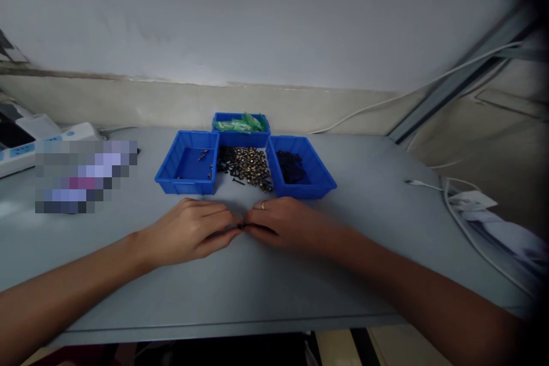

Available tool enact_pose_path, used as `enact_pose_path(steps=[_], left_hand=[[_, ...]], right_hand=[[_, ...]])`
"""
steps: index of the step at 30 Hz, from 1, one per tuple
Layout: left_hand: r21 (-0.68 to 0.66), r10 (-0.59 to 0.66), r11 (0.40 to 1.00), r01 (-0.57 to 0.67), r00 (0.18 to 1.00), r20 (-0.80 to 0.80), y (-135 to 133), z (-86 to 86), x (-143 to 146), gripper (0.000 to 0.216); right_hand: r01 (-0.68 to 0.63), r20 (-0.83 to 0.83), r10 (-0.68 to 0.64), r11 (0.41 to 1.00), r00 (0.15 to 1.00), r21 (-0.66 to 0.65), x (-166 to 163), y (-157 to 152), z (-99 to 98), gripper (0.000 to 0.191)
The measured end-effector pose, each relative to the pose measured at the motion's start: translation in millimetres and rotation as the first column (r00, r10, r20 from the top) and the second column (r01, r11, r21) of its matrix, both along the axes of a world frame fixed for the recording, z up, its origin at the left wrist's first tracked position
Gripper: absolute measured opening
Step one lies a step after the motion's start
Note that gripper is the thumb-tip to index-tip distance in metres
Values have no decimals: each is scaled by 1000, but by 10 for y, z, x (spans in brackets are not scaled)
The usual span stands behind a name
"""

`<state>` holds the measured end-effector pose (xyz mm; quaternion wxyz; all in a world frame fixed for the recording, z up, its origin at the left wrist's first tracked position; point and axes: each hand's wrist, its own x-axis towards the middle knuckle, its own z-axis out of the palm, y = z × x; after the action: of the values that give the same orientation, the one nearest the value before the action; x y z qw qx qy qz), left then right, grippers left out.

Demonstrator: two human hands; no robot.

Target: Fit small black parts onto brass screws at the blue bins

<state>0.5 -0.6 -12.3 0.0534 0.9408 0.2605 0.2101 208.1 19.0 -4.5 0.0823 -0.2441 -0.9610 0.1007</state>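
Note:
My left hand (195, 229) and my right hand (283, 222) meet fingertip to fingertip just above the table, both pinched closed. A small dark piece (241, 227) shows between their fingertips, mostly covered, so its exact kind is unclear. Beyond the hands lies a loose pile of brass-coloured metal fasteners (251, 166), with black screws (227, 161) at its left side. To the left of the pile, a blue bin (187, 187) holds a few small brass-coloured fasteners. On the right, another blue bin (317, 174) contains a heap of small black parts (291, 167).
A third blue bin (240, 138) at the back holds green plastic packets (244, 123). A blurred-out object (86, 177) and a white power strip (26, 157) are at the left. White cables (450, 206) lie at the right, near a metal frame post (429, 106).

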Motion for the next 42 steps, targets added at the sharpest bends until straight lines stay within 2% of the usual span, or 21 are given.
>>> enact_pose_path(steps=[21,42], left_hand=[[-18,3,1000,-3,1000,2,0,4,3,21],[-36,8,999,-9,1000,-17,3,-2,-10,19]], right_hand=[[7,-3,-7,1000,1000,7,7,3,-19,17],[21,41,-21,1000,999,-2,-3,-18,44,18]])
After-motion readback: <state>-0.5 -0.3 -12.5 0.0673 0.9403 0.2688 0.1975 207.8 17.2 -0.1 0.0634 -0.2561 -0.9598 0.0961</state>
